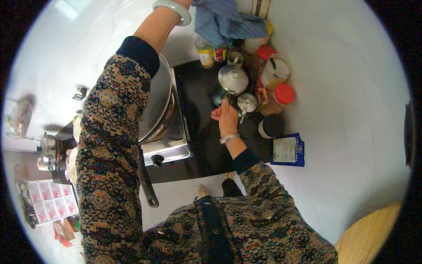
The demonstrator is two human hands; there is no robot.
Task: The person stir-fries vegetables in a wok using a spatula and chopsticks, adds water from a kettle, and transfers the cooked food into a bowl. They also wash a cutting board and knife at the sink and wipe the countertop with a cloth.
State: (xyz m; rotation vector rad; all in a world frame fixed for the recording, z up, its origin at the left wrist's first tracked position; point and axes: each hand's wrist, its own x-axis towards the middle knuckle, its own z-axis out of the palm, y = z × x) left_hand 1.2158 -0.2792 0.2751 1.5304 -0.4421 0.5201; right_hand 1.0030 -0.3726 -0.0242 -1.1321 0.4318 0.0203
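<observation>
My right hand (pixel 228 114) is over the dark counter (pixel 202 138) with its fingers curled. Its fingertips are beside a dark, shiny jar or bowl (pixel 218 97), and whether they grip anything is too blurred to tell. Just beyond stands a large lidded metal pot (pixel 233 79). A smaller lidded metal pot (pixel 247 102) with a handle is to the right of my fingers. My left arm stretches up past the stove. Only the edge of my left hand (pixel 184 2) shows at the top rim, close to a hanging blue towel (pixel 227 24); its fingers are cut off.
A wide pan (pixel 155 99) sits on the gas stove (pixel 178 140), its black handle (pixel 148 188) jutting past the counter edge. Bottles (pixel 205 54), red-lidded jars (pixel 284 94), a black-lidded jar (pixel 273 126) and a blue pouch (pixel 288 150) line the wall side.
</observation>
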